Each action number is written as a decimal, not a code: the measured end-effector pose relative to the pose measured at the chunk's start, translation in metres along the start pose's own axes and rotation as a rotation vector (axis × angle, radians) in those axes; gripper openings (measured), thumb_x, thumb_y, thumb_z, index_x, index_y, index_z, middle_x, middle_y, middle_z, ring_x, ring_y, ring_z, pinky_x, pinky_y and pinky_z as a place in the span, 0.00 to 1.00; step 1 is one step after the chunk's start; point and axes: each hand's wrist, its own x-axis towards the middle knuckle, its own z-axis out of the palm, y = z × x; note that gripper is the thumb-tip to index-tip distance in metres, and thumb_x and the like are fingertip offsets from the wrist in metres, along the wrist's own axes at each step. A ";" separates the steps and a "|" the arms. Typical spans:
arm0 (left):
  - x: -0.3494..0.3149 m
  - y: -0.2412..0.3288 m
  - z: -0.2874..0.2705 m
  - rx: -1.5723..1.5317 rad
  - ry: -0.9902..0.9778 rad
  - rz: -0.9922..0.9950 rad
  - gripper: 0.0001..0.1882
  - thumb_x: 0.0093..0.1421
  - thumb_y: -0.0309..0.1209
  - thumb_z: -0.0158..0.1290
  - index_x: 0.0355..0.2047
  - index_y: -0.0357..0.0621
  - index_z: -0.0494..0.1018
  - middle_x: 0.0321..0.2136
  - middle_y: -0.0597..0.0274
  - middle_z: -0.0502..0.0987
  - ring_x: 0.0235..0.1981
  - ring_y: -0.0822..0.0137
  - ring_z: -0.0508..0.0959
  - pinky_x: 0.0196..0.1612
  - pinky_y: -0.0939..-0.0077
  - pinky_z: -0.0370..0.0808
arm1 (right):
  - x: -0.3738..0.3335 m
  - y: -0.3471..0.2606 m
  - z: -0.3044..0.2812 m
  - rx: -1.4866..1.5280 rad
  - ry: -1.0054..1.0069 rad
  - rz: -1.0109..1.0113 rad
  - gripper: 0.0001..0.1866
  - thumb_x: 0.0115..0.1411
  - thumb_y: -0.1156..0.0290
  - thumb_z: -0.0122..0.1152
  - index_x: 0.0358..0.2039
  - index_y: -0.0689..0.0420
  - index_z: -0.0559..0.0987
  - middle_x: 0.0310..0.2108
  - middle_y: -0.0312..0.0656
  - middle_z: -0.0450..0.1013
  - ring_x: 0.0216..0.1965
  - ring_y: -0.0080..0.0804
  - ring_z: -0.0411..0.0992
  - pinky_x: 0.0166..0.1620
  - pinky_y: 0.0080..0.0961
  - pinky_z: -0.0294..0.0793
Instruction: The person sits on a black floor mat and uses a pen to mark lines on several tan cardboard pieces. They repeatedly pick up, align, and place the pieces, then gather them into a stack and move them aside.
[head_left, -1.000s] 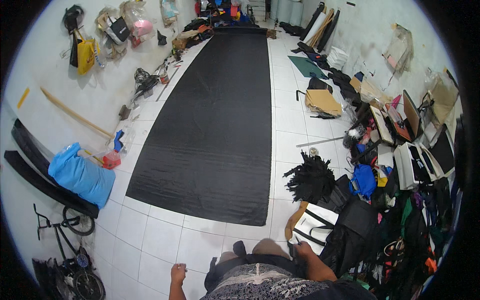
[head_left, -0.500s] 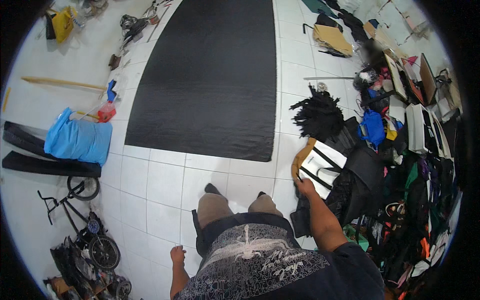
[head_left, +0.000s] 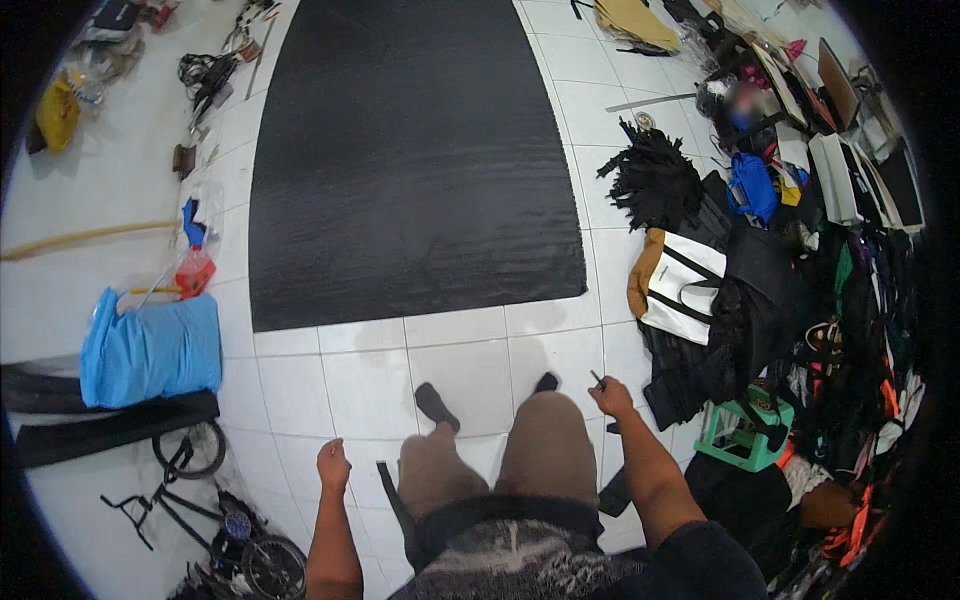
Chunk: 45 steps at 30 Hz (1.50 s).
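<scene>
A thin, dark, pen-like stick [head_left: 597, 378] pokes up from my right hand [head_left: 608, 398], whose fingers are closed around it. That hand hangs over the white tiles, left of and apart from the pile on the right. My left hand [head_left: 334, 466] is curled into a loose fist beside my left leg, with nothing showing in it. Ahead of my feet, a large black sheet [head_left: 415, 180] lies flat on the floor. On the pile to the right rests a white bag [head_left: 685, 275] with a brown base and black straps, out of my right hand's reach.
Black fabric strips [head_left: 655, 180] and a blue bag [head_left: 752, 188] lie on the right, with a green stool [head_left: 745, 435] nearer. Along the left wall are a light-blue bundle [head_left: 150, 345], long black rolls [head_left: 115, 428] and a small bicycle [head_left: 190, 510]. A metal ruler [head_left: 650, 102] lies farther right.
My right hand has come away from the white bag, which stays on the pile, and still holds the stick. My left hand has moved forward. The view has shifted and my legs have moved.
</scene>
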 end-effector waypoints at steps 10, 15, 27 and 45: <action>0.255 -0.063 0.160 0.612 -0.107 0.184 0.18 0.62 0.37 0.46 0.47 0.39 0.72 0.41 0.42 0.75 0.43 0.44 0.75 0.47 0.56 0.72 | 0.279 -0.030 0.176 -0.305 0.044 -0.144 0.20 0.54 0.53 0.60 0.40 0.55 0.78 0.41 0.49 0.73 0.43 0.48 0.74 0.46 0.43 0.74; 0.372 -0.101 0.248 0.590 -0.012 0.268 0.25 0.61 0.44 0.48 0.53 0.43 0.68 0.49 0.43 0.69 0.47 0.46 0.73 0.51 0.55 0.71 | 0.391 -0.027 0.214 -0.298 0.271 -0.180 0.24 0.57 0.55 0.58 0.51 0.53 0.72 0.54 0.49 0.66 0.53 0.47 0.68 0.52 0.41 0.71; 0.540 -0.085 0.313 0.545 0.298 0.290 0.41 0.59 0.57 0.46 0.65 0.45 0.53 0.62 0.36 0.54 0.54 0.40 0.69 0.53 0.55 0.70 | 0.457 0.017 0.271 -0.448 0.563 -0.302 0.31 0.61 0.59 0.53 0.64 0.44 0.59 0.64 0.53 0.53 0.63 0.55 0.55 0.52 0.44 0.72; 0.475 -0.180 0.297 0.484 0.272 0.258 0.40 0.57 0.51 0.52 0.64 0.44 0.56 0.64 0.42 0.54 0.54 0.46 0.71 0.51 0.59 0.72 | 0.361 0.055 0.316 -0.409 0.389 -0.273 0.34 0.54 0.63 0.59 0.62 0.45 0.62 0.65 0.51 0.52 0.64 0.52 0.54 0.55 0.45 0.69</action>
